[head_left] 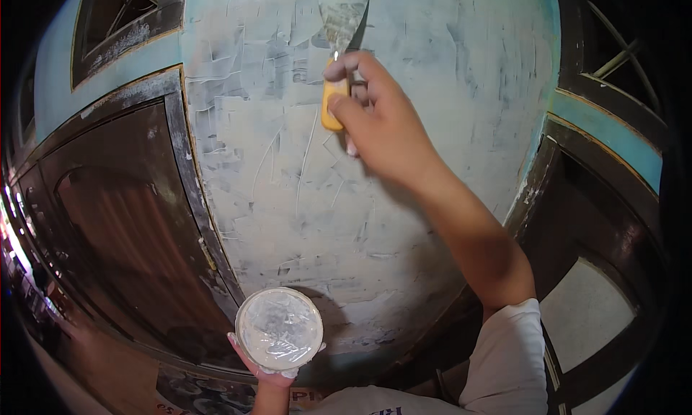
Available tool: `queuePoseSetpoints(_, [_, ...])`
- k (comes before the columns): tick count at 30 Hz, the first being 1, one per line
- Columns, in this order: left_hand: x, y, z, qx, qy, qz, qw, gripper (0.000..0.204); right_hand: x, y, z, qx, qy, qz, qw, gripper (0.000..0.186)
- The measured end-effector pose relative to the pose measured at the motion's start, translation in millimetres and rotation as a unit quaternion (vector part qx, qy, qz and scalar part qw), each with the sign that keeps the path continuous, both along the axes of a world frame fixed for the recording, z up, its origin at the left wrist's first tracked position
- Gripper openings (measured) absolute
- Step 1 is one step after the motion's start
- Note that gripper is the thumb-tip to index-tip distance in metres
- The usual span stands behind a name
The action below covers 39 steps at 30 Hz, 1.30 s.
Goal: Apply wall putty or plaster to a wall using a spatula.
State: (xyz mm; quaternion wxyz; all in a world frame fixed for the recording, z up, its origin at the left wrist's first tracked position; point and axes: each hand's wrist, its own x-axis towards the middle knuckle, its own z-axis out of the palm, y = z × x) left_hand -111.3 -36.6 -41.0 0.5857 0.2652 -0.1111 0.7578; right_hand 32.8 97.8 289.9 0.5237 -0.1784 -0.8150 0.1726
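Note:
My right hand (pixel 371 112) is closed round the yellow handle of a putty knife (pixel 344 25), raised in front of the wall. Its wide metal blade points up and is smeared with pale filler; a shadow falls just beside it. Patchy grey-white filler with ridges and scrape marks covers the wall (pixel 281 170). Low down, my left hand (pixel 270 375) supports a round tub (pixel 280 328) from below, fingers curled about its sides. Whitish paste coats the inside of the tub, and white smears show on my left fingers.
A dark wooden door (pixel 122 220) in a worn frame stands to the left. On the right is another dark frame (pixel 584 199) with a pale panel (pixel 587 314). Turquoise paint (pixel 613 130) shows beside the filler. A printed sheet (pixel 209 393) lies on the floor at lower left.

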Motion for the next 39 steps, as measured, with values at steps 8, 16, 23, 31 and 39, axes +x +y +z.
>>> queuePoseSetpoints(8, [-9.1, -4.5, -13.0, -0.142, -0.006, 0.070, 0.987, 0.076, 26.3, -23.9, -157.8, -0.157, -0.075, -0.013, 0.985, 0.020])
queuePoseSetpoints(16, [-29.0, -7.4, -37.2, -0.001, 0.136, 0.302, 0.944, 0.076, 41.3, -74.5, -344.9, -0.178, -0.069, -0.032, 0.981, 0.021])
queuePoseSetpoints(23, [-25.1, -12.4, -13.3, -0.119, -0.004, 0.078, 0.990, 0.075, 55.1, -36.1, -211.0, 0.070, -0.017, -0.073, 0.995, 0.014])
queuePoseSetpoints(31, [-13.1, 7.0, -56.1, -0.215, 0.192, 0.342, 0.894, 0.076, 54.8, -9.7, -142.1, -0.049, -0.037, -0.062, 0.996, 0.011])
queuePoseSetpoints(39, [-11.3, -9.6, -1.3, 0.026, 0.053, 0.030, 0.998, 0.074, 85.7, -47.6, -313.6, -0.060, -0.047, -0.041, 0.996, 0.015])
